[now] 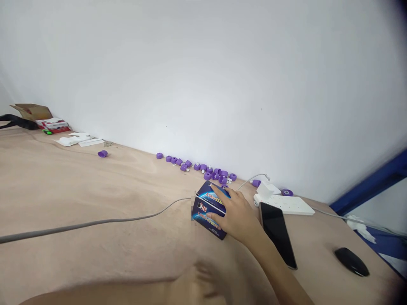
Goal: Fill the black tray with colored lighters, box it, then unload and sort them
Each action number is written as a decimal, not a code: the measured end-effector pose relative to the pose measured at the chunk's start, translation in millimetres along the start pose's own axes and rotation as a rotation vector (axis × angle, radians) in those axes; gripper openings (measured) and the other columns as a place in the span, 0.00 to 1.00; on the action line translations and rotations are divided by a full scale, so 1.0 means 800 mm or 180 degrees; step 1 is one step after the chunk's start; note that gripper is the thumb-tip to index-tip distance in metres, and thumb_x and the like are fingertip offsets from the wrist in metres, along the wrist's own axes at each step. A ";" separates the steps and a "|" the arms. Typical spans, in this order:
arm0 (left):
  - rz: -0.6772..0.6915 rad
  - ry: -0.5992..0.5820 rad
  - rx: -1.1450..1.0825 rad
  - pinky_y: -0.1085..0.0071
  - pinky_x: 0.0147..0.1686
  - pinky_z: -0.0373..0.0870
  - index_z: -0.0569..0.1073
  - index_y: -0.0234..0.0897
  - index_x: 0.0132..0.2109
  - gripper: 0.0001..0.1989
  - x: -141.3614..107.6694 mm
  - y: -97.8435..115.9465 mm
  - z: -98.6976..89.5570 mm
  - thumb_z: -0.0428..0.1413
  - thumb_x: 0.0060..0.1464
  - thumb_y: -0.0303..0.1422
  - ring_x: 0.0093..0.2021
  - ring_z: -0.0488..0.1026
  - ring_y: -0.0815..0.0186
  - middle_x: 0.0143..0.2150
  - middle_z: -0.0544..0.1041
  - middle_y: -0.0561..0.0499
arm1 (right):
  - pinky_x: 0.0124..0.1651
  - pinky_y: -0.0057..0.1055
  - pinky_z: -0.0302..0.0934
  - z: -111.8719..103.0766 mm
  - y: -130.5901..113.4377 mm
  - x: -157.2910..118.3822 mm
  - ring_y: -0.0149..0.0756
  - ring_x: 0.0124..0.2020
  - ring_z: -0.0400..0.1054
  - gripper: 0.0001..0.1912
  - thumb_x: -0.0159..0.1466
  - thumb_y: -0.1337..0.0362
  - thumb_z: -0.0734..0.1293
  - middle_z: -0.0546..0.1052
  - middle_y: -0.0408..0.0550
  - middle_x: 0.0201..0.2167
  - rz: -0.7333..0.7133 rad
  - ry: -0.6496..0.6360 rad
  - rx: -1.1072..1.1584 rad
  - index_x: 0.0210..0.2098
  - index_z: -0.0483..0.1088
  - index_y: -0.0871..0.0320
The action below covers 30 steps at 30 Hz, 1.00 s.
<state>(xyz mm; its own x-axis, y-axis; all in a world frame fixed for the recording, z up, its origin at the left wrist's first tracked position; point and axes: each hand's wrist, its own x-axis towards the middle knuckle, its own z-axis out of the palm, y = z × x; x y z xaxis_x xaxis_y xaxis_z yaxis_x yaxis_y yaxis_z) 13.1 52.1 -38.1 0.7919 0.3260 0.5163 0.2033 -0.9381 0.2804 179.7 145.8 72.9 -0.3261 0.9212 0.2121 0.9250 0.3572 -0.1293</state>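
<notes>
On the tan surface [95,199], the right hand [237,214] grips a blue lighter box [208,212], its long axis roughly parallel to the wall [203,84]; the blurred left hand [203,281] cannot be read.

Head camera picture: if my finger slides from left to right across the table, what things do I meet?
Cardboard box, lone purple cap, blue lighter box, white power strip, black computer mouse
</notes>
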 end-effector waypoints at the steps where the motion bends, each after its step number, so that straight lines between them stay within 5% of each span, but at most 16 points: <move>1: -0.0061 0.0215 0.0034 0.61 0.40 0.75 0.71 0.40 0.49 0.09 0.003 -0.007 -0.009 0.50 0.66 0.35 0.39 0.75 0.61 0.42 0.76 0.45 | 0.55 0.53 0.60 -0.002 -0.005 -0.004 0.62 0.55 0.66 0.41 0.59 0.48 0.71 0.72 0.62 0.57 0.0099 0.0055 -0.0091 0.68 0.59 0.50; 3: -0.0341 0.0918 0.0174 0.51 0.46 0.73 0.65 0.38 0.55 0.17 0.014 -0.017 -0.027 0.54 0.61 0.34 0.48 0.73 0.53 0.46 0.74 0.39 | 0.51 0.52 0.62 -0.007 -0.016 -0.013 0.62 0.50 0.69 0.39 0.60 0.49 0.71 0.74 0.63 0.54 0.0339 0.0113 -0.0196 0.67 0.62 0.51; 5: -0.0968 0.1418 0.0470 0.39 0.54 0.65 0.52 0.37 0.65 0.39 0.027 -0.022 -0.040 0.62 0.53 0.41 0.63 0.60 0.39 0.63 0.60 0.29 | 0.49 0.50 0.62 -0.017 -0.026 -0.022 0.62 0.48 0.71 0.37 0.61 0.49 0.69 0.76 0.63 0.50 0.0643 0.0068 -0.0126 0.67 0.62 0.52; 7: -0.1637 0.1334 0.0623 0.31 0.56 0.57 0.38 0.39 0.70 0.62 0.040 -0.023 -0.044 0.68 0.41 0.49 0.69 0.44 0.28 0.70 0.40 0.24 | 0.48 0.49 0.62 -0.031 -0.032 -0.031 0.62 0.47 0.72 0.36 0.63 0.48 0.66 0.78 0.62 0.47 0.0974 -0.0108 0.0123 0.67 0.61 0.53; 9: -0.2089 0.0979 0.0482 0.29 0.56 0.55 0.29 0.42 0.71 0.73 0.048 -0.021 -0.043 0.71 0.33 0.51 0.69 0.39 0.24 0.71 0.32 0.25 | 0.46 0.46 0.62 -0.045 -0.031 -0.040 0.60 0.47 0.73 0.34 0.65 0.48 0.63 0.79 0.60 0.45 0.1184 -0.0357 0.0465 0.67 0.60 0.52; 12: -0.2177 0.0432 0.0103 0.35 0.59 0.57 0.30 0.46 0.72 0.71 0.055 -0.020 -0.054 0.70 0.33 0.45 0.69 0.46 0.30 0.70 0.42 0.30 | 0.44 0.42 0.62 -0.058 -0.021 -0.056 0.53 0.44 0.76 0.28 0.68 0.49 0.58 0.81 0.54 0.42 0.1195 -0.0701 0.1069 0.65 0.61 0.49; 16: -0.1671 -0.0387 -0.0066 0.40 0.62 0.55 0.48 0.42 0.72 0.62 0.060 -0.027 -0.099 0.68 0.31 0.44 0.65 0.55 0.35 0.67 0.54 0.34 | 0.40 0.36 0.63 -0.042 -0.011 -0.087 0.48 0.42 0.76 0.24 0.71 0.49 0.53 0.80 0.53 0.42 0.1152 -0.1045 0.1818 0.59 0.63 0.54; 20: -0.1211 -0.1098 -0.0090 0.43 0.62 0.57 0.60 0.44 0.68 0.60 0.064 -0.040 -0.137 0.70 0.24 0.41 0.61 0.61 0.37 0.64 0.61 0.37 | 0.40 0.39 0.62 -0.009 -0.031 -0.112 0.52 0.42 0.75 0.22 0.72 0.56 0.48 0.80 0.60 0.42 0.1322 -0.1052 0.1470 0.56 0.62 0.61; 25: -0.1064 -0.1421 0.0106 0.45 0.60 0.59 0.57 0.43 0.69 0.59 0.063 -0.039 -0.151 0.69 0.27 0.45 0.59 0.64 0.40 0.61 0.66 0.38 | 0.37 0.39 0.60 0.013 -0.059 -0.116 0.54 0.39 0.76 0.25 0.72 0.57 0.46 0.80 0.61 0.38 0.1184 -0.0906 0.1159 0.57 0.62 0.64; 30: -0.1283 -0.1228 0.0478 0.35 0.61 0.50 0.50 0.30 0.72 0.54 0.059 -0.023 -0.135 0.51 0.51 0.64 0.67 0.55 0.34 0.66 0.60 0.26 | 0.40 0.40 0.63 0.040 -0.060 -0.122 0.55 0.42 0.76 0.32 0.71 0.53 0.48 0.80 0.64 0.42 0.1502 -0.0675 0.1797 0.66 0.53 0.67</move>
<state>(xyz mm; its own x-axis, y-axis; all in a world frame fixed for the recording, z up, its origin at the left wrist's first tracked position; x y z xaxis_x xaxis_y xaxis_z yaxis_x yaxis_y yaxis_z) -15.5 97.5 68.2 0.7818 0.6213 0.0522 0.5898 -0.7641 0.2613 161.0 43.7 27.6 -0.0043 0.9852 -0.1714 0.7541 -0.1093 -0.6476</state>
